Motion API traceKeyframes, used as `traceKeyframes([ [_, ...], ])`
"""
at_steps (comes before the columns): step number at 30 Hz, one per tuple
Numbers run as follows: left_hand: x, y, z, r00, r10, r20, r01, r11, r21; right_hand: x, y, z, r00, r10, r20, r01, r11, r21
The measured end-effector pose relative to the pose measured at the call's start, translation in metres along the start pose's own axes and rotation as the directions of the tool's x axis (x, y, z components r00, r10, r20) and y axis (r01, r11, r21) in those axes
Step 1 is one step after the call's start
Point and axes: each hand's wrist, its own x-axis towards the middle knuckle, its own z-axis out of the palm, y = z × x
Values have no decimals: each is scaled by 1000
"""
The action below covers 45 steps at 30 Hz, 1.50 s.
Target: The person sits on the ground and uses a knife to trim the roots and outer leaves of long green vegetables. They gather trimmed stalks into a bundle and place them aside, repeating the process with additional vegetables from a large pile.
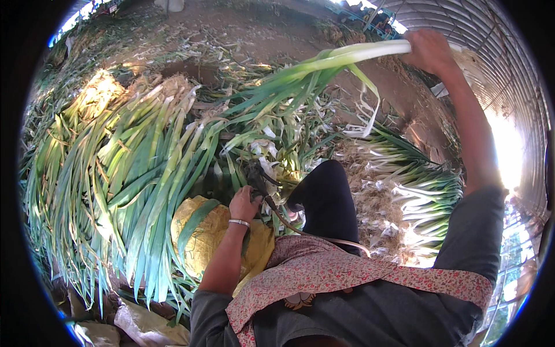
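High at the upper right, my right hand (429,51) grips a large green onion (362,53) by its white shank. Its leaves trail down to the left, and pale roots show past my fist. My left hand (245,204), with a band at the wrist, is closed around a dark air-gun-like tool (256,180) low in front of me. From that tool a thin hose (299,230) runs right across my lap; the tool's far end is hard to make out. Just left of my knee lie white peeled skins (265,148).
A thick pile of untrimmed green onions (143,173) covers the left side. Cleaner onions with white shanks (420,208) lie in a row at my right. A yellow sack (197,230) sits beside my left forearm. Leaf scraps litter the dirt floor (277,28).
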Motion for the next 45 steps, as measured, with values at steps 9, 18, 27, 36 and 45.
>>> traceKeyframes([
  [9, 70, 86, 46, 888, 280, -364, -315, 948, -40, -77, -8, -57, 996, -69, -64, 72, 997, 42],
  [18, 82, 132, 43, 950, 213, -226, -269, 929, -255, -138, 27, -41, 989, 100, 104, -123, 964, 237],
  [27, 33, -127, -191, 894, -206, -397, 439, 576, 690, -170, 64, 50, 853, 209, 477, -452, 753, 478],
  [36, -55, -275, -290, 637, -540, -549, 770, 447, 455, -182, 100, 96, 806, 260, 531, -536, 701, 471],
  [45, 31, -57, -141, 970, 244, 17, -224, 856, 466, -196, 45, 65, 753, 282, 594, -619, 609, 496],
])
